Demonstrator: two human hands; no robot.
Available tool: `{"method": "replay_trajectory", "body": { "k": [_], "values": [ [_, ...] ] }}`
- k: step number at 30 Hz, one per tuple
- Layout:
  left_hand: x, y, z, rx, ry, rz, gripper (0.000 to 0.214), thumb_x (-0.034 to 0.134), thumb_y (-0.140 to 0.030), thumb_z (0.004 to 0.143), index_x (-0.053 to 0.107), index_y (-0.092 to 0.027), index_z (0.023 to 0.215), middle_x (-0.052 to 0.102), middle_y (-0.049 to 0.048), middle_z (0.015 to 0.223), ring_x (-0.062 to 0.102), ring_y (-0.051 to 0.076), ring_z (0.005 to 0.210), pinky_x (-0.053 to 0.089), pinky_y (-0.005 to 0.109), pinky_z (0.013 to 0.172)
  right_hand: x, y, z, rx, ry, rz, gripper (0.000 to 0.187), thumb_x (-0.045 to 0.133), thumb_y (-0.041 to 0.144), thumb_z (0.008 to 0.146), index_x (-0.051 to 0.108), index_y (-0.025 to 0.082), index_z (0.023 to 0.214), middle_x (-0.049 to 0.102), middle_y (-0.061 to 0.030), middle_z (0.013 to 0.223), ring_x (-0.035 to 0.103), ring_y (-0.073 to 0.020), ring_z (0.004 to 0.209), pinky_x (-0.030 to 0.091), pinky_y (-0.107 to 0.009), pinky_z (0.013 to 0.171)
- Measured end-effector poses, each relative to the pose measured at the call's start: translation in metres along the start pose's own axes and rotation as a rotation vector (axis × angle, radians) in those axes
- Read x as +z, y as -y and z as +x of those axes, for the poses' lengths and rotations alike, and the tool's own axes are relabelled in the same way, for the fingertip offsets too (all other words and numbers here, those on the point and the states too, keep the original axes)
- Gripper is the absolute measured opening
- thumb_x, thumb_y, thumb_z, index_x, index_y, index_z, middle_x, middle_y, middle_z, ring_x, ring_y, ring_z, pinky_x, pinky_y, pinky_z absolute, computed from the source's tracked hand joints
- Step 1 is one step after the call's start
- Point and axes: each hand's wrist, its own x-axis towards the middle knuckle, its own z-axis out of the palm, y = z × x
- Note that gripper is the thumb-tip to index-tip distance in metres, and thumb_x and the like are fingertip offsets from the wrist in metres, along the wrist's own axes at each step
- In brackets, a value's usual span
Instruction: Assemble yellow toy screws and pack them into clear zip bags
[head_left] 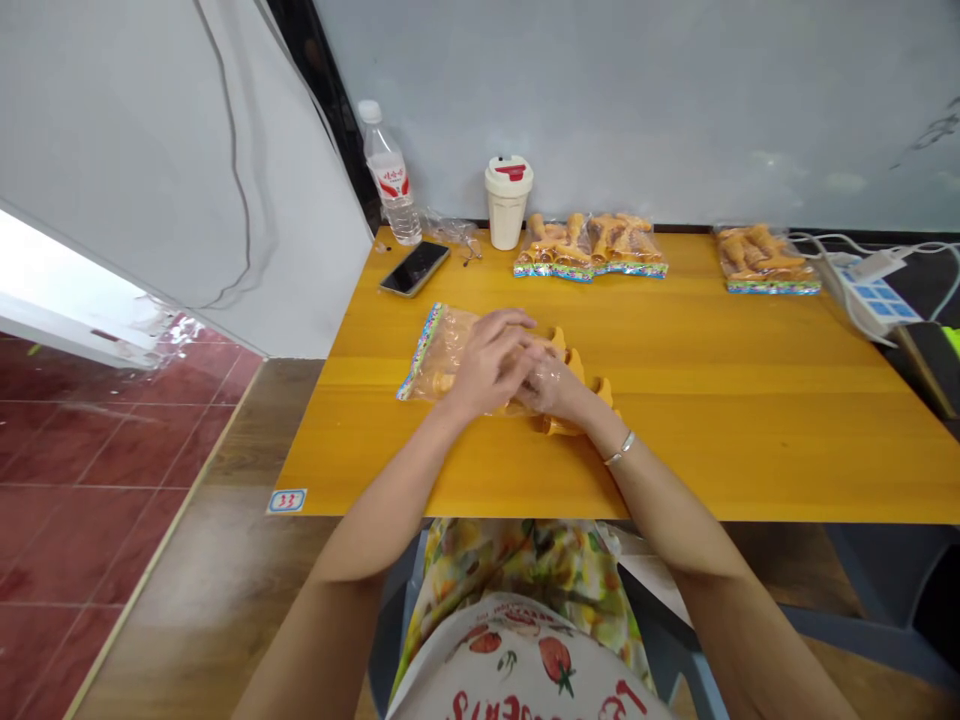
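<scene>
A clear plastic bag (450, 335) with a colourful printed strip along its left end lies flat on the table in front of me. My left hand (491, 362) rests over the bag's right part, fingers bent together on the film and against my other hand. Shiny film lies over my right hand (549, 385), whose fingers are mostly hidden under the left. Several orange-yellow curved pieces, like short flared pipes (576, 364), lie beside and beyond the right hand. One orange end shows through the bag near my left wrist.
Along the back stand a water bottle (391, 180), a phone (415, 268), a lidded cup (508, 205) and filled bags of orange pieces (555, 248). Another filled bag (765, 260) sits farther right, by a power strip (874, 290) with white cables. The wooden table (712, 430) ends just before my lap.
</scene>
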Motion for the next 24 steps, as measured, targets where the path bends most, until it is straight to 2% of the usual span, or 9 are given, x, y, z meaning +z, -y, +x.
{"method": "replay_trajectory", "body": {
  "k": [2,4,7,9,11,16,20,23,24],
  "values": [
    [-0.015,0.022,0.005,-0.102,0.002,0.029,0.03,0.046,-0.045,0.099,0.065,-0.023,0.093,0.07,0.0083,0.104,0.064,0.023,0.103,0.045,0.041,0.099,-0.002,0.001,0.001,-0.101,0.011,0.03,0.029,0.053,0.039,0.098,0.074,0.023,0.11,0.074,-0.0097,0.111,0.067,-0.0259,0.099,0.049,-0.042,0.093],
    [-0.03,0.05,0.008,-0.205,-0.012,0.131,0.035,0.042,-0.047,0.1,0.067,-0.022,0.099,0.071,0.0097,0.1,0.063,0.025,0.099,0.044,0.041,0.097,-0.003,0.001,0.001,-0.123,-0.009,0.054,0.036,0.051,0.048,0.098,0.074,0.024,0.113,0.074,-0.0097,0.112,0.068,-0.026,0.101,0.048,-0.042,0.094],
    [-0.042,0.089,0.006,-0.335,0.083,0.31,0.036,0.041,-0.044,0.099,0.067,-0.023,0.11,0.07,0.013,0.116,0.06,0.031,0.113,0.037,0.05,0.104,0.0,-0.003,0.0,-0.085,-0.051,0.04,0.04,0.055,0.055,0.095,0.074,0.024,0.111,0.074,-0.0104,0.116,0.067,-0.0276,0.107,0.048,-0.042,0.094],
    [-0.043,0.104,0.001,-0.403,0.168,0.391,0.035,0.04,-0.039,0.099,0.065,-0.024,0.119,0.067,0.0132,0.127,0.055,0.033,0.123,0.03,0.056,0.11,0.001,-0.006,-0.001,-0.065,-0.05,-0.009,0.039,0.055,0.056,0.095,0.076,0.024,0.105,0.074,-0.0103,0.115,0.067,-0.0277,0.107,0.047,-0.042,0.093],
    [-0.04,0.109,-0.003,-0.458,0.242,0.445,0.036,0.039,-0.038,0.099,0.066,-0.025,0.119,0.066,0.0136,0.128,0.053,0.034,0.125,0.024,0.062,0.112,0.001,-0.007,-0.001,-0.038,-0.038,-0.061,0.038,0.053,0.053,0.097,0.077,0.024,0.099,0.075,-0.0098,0.11,0.068,-0.0272,0.104,0.048,-0.042,0.092],
    [-0.044,0.105,-0.008,-0.535,0.299,0.542,0.034,0.05,-0.048,0.092,0.068,-0.022,0.081,0.069,0.0151,0.104,0.055,0.036,0.111,0.03,0.061,0.105,-0.008,-0.004,-0.001,0.108,0.004,-0.208,0.031,0.05,0.04,0.1,0.076,0.024,0.101,0.076,-0.0095,0.108,0.068,-0.0276,0.103,0.048,-0.041,0.087],
    [-0.063,0.106,-0.011,-0.571,0.331,0.551,0.025,0.058,-0.042,0.087,0.066,-0.023,0.073,0.071,0.0113,0.093,0.057,0.033,0.101,0.035,0.056,0.1,-0.015,-0.004,0.0,0.229,0.049,-0.324,0.034,0.048,0.04,0.101,0.076,0.024,0.093,0.077,-0.0109,0.098,0.069,-0.027,0.094,0.047,-0.039,0.083],
    [-0.081,0.111,-0.016,-0.625,0.302,0.523,0.023,0.067,-0.043,0.081,0.068,-0.024,0.068,0.073,0.0084,0.085,0.059,0.031,0.095,0.038,0.053,0.098,-0.02,-0.007,0.0,0.225,0.055,-0.335,0.032,0.051,0.04,0.1,0.076,0.023,0.09,0.076,-0.012,0.096,0.069,-0.0274,0.092,0.047,-0.038,0.082],
    [-0.087,0.113,-0.019,-0.639,0.251,0.459,0.024,0.073,-0.045,0.075,0.068,-0.024,0.065,0.072,0.0069,0.077,0.06,0.029,0.089,0.041,0.05,0.096,-0.021,-0.008,0.0,0.219,0.056,-0.331,0.031,0.051,0.039,0.1,0.076,0.023,0.09,0.076,-0.0126,0.097,0.069,-0.0277,0.092,0.048,-0.038,0.082]
  ]
}}
